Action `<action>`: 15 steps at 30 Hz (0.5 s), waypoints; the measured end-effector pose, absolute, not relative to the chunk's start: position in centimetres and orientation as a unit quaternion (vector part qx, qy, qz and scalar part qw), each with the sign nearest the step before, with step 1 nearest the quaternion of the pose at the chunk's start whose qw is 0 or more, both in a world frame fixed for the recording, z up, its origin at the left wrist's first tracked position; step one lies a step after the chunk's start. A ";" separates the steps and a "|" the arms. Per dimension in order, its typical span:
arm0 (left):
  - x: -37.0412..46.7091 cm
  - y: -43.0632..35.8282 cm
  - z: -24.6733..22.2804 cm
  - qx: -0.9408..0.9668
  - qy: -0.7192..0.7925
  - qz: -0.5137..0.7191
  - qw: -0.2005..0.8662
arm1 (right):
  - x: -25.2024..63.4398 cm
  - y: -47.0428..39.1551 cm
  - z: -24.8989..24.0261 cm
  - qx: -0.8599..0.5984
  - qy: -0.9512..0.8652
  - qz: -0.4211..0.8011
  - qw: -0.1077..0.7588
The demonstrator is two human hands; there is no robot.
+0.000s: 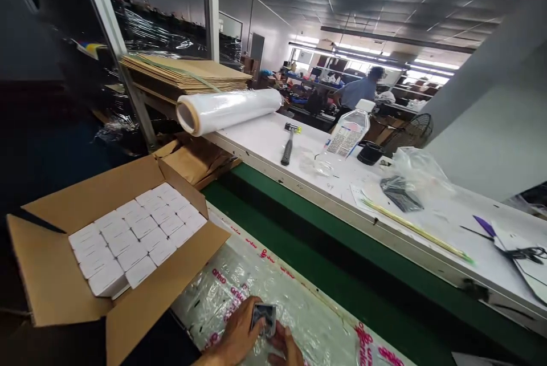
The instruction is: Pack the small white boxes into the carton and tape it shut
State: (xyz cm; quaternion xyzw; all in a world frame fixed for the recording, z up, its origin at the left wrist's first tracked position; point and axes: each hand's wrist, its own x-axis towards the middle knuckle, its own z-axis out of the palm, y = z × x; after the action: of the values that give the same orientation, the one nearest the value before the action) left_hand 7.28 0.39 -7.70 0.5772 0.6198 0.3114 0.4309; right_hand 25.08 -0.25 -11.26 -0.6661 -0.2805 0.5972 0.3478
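A small grey square item with a dark face (pixel 264 318) is held over the plastic-covered work surface (pixel 239 275) at the bottom middle. My left hand (pixel 240 332) grips its left side, with the thumb across its front. On its lower right, my right hand (pixel 287 345) has curled fingers touching or nearly touching it; whether they grip it is unclear. To the left stands an open cardboard box (pixel 64 297) with rows of small white boxes (pixel 139 229) inside.
Beyond the green strip (pixel 299 229), a white ledge (pixel 269 138) holds a plastic film roll (pixel 231 110), hammer (pixel 289 145), bottle (pixel 346 135), black cup (pixel 370 153) and plastic bags (pixel 419 169). Flat cardboard (pixel 188 72) is stacked behind. A person (pixel 359 92) is far back.
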 end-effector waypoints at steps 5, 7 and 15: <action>7.9 0.8 -8.4 0.560 0.639 0.329 0.412 | 24.5 -0.4 -11.9 -0.658 -0.287 0.585 0.376; 8.0 1.0 -8.7 0.561 0.640 0.330 0.408 | 24.1 -0.1 -12.3 -0.652 -0.293 0.582 0.388; 6.4 0.7 -8.2 0.547 0.608 0.276 0.505 | 22.8 1.8 -14.2 -0.559 -0.280 0.658 0.419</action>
State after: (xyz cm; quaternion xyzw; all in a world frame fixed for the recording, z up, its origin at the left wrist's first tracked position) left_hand 6.36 0.66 -8.25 0.5466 0.6081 0.2764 0.5049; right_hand 22.83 1.84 -14.20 -0.5591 -0.2805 0.6585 0.4185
